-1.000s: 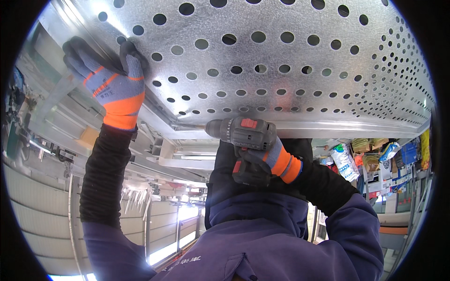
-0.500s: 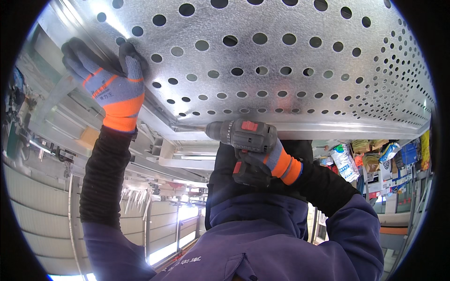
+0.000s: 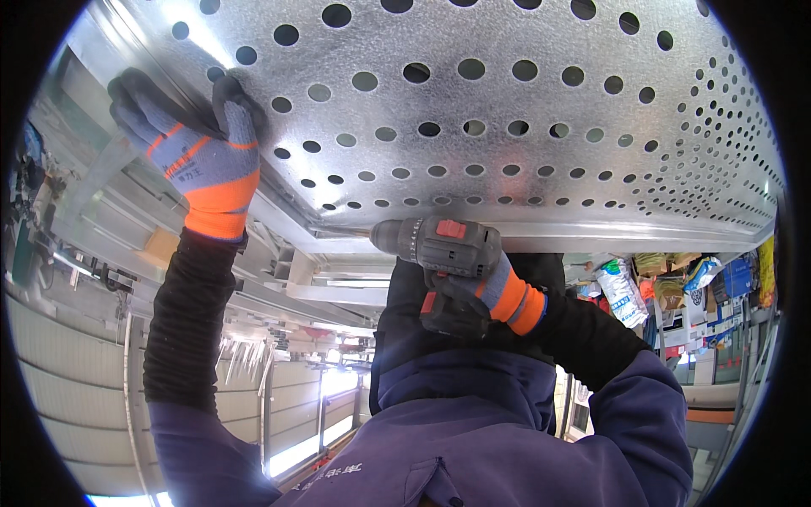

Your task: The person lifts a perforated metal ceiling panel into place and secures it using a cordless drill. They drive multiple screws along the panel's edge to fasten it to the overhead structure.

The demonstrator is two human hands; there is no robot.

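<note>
The right hand (image 3: 486, 283), in a blue-grey work glove with an orange cuff, is wrapped tight around the grip of a cordless drill (image 3: 439, 253). The drill lies level, its dark body with a red switch on top, its battery block below the hand, and its bit (image 3: 342, 230) pointing left into the folded lower edge of a perforated galvanised steel panel (image 3: 507, 110). The left hand (image 3: 194, 152), gloved the same way, is raised and pressed flat against the left edge of that panel, fingers spread over its rim and closed on nothing. The panel fills the upper view overhead, its round holes in rows. Beneath it run grey metal rails (image 3: 279, 270). Stacked bags and packages (image 3: 676, 287) sit at far right.
</note>
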